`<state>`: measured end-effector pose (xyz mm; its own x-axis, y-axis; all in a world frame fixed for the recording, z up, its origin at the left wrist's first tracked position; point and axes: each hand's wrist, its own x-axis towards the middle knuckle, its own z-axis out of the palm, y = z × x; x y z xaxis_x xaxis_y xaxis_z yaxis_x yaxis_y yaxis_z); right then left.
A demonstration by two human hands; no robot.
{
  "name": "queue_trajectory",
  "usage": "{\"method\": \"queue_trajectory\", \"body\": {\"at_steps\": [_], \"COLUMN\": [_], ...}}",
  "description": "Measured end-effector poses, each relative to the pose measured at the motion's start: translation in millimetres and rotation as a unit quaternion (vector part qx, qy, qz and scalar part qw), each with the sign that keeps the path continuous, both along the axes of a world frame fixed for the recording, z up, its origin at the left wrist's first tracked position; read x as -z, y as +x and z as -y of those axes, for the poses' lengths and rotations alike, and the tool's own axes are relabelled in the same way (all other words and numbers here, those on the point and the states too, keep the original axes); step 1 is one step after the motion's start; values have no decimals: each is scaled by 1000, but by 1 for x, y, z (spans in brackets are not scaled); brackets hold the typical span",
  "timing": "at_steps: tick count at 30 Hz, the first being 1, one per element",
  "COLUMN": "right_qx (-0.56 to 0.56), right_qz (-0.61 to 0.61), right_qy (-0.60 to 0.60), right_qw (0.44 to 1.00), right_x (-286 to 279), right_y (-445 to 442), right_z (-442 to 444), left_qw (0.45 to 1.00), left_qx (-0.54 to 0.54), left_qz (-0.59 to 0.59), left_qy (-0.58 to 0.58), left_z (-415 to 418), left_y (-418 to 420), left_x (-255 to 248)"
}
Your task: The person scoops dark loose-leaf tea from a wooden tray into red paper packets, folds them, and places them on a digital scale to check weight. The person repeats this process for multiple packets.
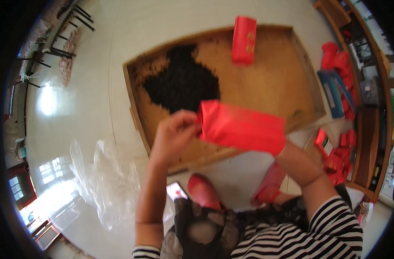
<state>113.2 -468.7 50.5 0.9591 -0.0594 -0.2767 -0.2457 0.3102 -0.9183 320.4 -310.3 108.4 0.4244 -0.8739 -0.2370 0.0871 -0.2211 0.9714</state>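
A red paper bag (pixel 242 126) lies sideways in the air above the near part of a shallow wooden tray (pixel 308 81). My left hand (pixel 179 131) pinches the rim at the bag's opening, which faces left. My right hand (pixel 289 150) is at the bag's closed end; its fingers are mostly hidden behind or under the bag. Inside the tray, on its left half, spreads a heap of black loose material (pixel 184 81), perhaps dried leaves. A second red bag (pixel 244 40) with gold writing rests across the tray's far edge.
Clear plastic film (pixel 108 184) lies on the tiled floor at left. A phone (pixel 176 191) is beside red shoes (pixel 203 191). Blue folders or boxes (pixel 334 94) and piled red packets (pixel 339 162) are at right, before a wooden cabinet (pixel 365 145). A bench stands at far left.
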Motion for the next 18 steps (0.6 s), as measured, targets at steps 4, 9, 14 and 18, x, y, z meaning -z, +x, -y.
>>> {"method": "queue_trajectory", "body": {"at_steps": [4,9,14,18], "right_qx": [95,34,1,-58], "right_qz": [-92,-62,-53,-35], "right_qy": [371,-138,-185,-377], "right_qw": [919,988,981,924], "right_x": [-33,-76,-53,-42], "right_y": [15,45,24,14], "right_z": [7,-28,-18,-9], "left_qw": [998,979,992,991], "left_qx": [4,61,68,18], "left_qz": [44,193,107,128], "left_qy": [-36,-25,-10,-35], "left_z": [-8,-17,-34,-44], "left_y": [24,9,5,5], "left_x": [-11,-19,-9,0]}}
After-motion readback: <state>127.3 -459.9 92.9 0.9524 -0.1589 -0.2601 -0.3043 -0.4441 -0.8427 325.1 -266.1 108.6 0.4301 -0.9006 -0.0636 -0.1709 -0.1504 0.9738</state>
